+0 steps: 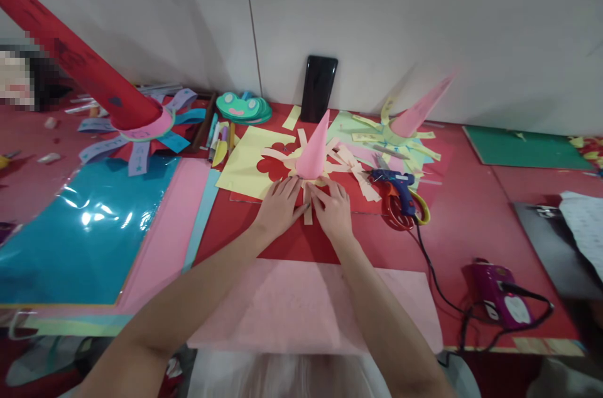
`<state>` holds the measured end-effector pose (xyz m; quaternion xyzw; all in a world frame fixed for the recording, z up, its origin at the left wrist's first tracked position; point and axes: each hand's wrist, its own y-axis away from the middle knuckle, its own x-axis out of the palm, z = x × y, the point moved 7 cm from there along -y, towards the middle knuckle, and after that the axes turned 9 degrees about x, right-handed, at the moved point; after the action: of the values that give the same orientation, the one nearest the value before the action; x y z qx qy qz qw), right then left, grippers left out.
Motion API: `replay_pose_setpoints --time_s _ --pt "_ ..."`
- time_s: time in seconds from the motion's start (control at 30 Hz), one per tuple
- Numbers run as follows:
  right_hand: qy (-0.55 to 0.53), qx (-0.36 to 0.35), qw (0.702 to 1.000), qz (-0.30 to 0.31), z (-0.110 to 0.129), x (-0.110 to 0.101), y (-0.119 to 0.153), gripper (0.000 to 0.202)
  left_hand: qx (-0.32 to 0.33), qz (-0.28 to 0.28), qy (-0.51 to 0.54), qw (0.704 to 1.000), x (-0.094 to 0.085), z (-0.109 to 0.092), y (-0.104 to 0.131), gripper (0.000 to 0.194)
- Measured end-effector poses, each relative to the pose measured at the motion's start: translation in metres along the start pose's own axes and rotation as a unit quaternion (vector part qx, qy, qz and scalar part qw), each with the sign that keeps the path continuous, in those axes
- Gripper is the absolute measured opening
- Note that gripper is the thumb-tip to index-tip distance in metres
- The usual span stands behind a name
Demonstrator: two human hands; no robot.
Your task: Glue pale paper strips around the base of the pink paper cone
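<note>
A small pink paper cone (313,150) stands upright near the middle of the red table, with pale paper strips spreading from its base. Both hands are at the front of that base. My left hand (279,203) has its fingers pressed down at the cone's front left edge, thumb beside a pale strip (308,215). From the right, my right hand (333,206) pinches at the top of the same strip. The strip hangs toward me between the two thumbs. The fingertips partly cover the spot where it meets the base.
A blue glue gun (398,184) and scissors (423,206) lie right, a cable running to a purple box (502,291). A black phone (319,89) leans on the wall. Another pink cone (424,109) stands behind right, a tall red one (94,65) left. Blue sheets (94,228) lie left.
</note>
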<state>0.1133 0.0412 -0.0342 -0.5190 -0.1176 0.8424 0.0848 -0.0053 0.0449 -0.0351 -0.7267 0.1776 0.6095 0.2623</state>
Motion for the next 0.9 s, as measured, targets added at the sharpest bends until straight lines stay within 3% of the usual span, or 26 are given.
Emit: replay_pose_setpoints --time_s 0.9 --pt "0.073 -0.020 0.996 0.038 0.013 0.001 0.006 0.039 -0.003 -0.001 0.011 1.000 0.000 0.000 0.001 0.047"
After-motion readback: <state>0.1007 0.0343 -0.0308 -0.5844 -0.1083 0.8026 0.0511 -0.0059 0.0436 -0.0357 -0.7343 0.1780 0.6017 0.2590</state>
